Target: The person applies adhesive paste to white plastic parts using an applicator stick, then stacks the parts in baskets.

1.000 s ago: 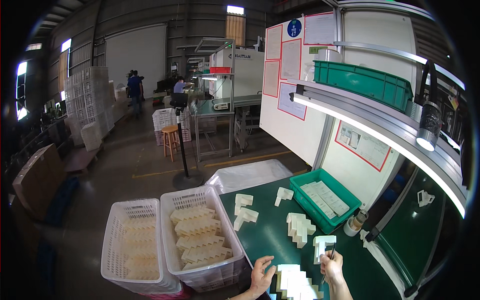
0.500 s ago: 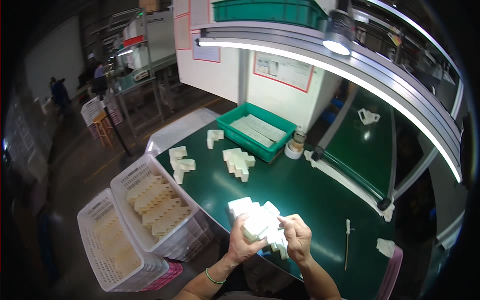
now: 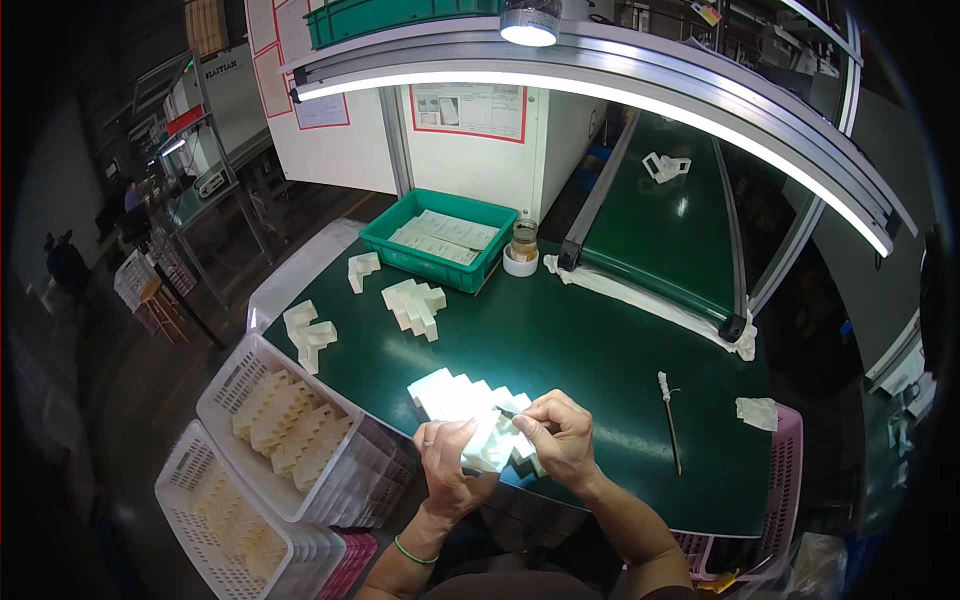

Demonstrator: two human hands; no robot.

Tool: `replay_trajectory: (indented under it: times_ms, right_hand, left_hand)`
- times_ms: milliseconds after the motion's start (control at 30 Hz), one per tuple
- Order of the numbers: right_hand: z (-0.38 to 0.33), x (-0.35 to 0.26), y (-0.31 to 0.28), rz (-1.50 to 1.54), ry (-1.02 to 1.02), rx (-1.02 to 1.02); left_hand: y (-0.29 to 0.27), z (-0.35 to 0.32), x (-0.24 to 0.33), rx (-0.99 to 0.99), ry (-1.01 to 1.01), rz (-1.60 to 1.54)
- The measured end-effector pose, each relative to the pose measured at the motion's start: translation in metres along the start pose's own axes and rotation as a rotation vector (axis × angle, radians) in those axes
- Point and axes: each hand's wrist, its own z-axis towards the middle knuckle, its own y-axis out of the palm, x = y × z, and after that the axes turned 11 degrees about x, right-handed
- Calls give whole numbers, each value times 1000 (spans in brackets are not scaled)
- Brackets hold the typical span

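A white stepped plastic part [image 3: 470, 415] is gripped from below-left by the left hand [image 3: 447, 462]; its long axis runs from upper left to lower right between both hands. A thin dark tool [image 3: 506, 411] is pinched in the right hand [image 3: 556, 437], tip on the part. Green table [image 3: 600, 350] lies beneath; white crates [image 3: 290, 440] sit left of the left hand.
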Motion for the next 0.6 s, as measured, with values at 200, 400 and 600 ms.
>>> replay_trajectory:
  times_ms: [200, 400, 600]
  right_hand:
    - [-15, -3, -1, 405, 422, -18]
    - [-31, -3, -20, 229, 321, -292]
    - [-37, 16, -96, 32, 715, -113]
  left_hand:
    - [7, -6, 12, -46, -776, -666]
    - [30, -12, -1, -100, -1037, -920]
    - [0, 14, -88, 359, -896, -566]
